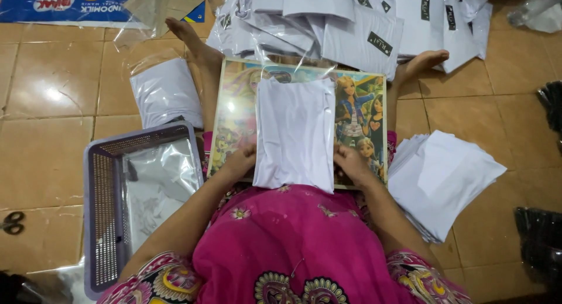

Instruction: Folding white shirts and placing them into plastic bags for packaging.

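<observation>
One folded white garment in a clear plastic sleeve (294, 134) lies dead centre on a colourful cartoon-printed board (357, 114), which rests across the person's lap, and both hands are on it. The left hand (239, 162) presses against the packet's lower left edge, fingers curled at the plastic; the right hand (350, 163) pinches the lower right edge, knuckles bent, gripping the sleeve's side. Both forearms angle inward from the pink floral dress (281, 245). Out to the right, one fanned stack of flat white folded pieces (448, 178) sits on the tiled floor (52, 157), too many layers to count. To the left, one lavender plastic mesh basket (102, 216) holds shiny clear plastic bags (161, 184). Just beyond it, one more bagged white garment (167, 90) lies alone. Up top, past two bare feet, a heap of bagged white garments with small dark labels (351, 23) overlaps, count unclear. One pair of scissors (13, 222) lies at the far left edge.
</observation>
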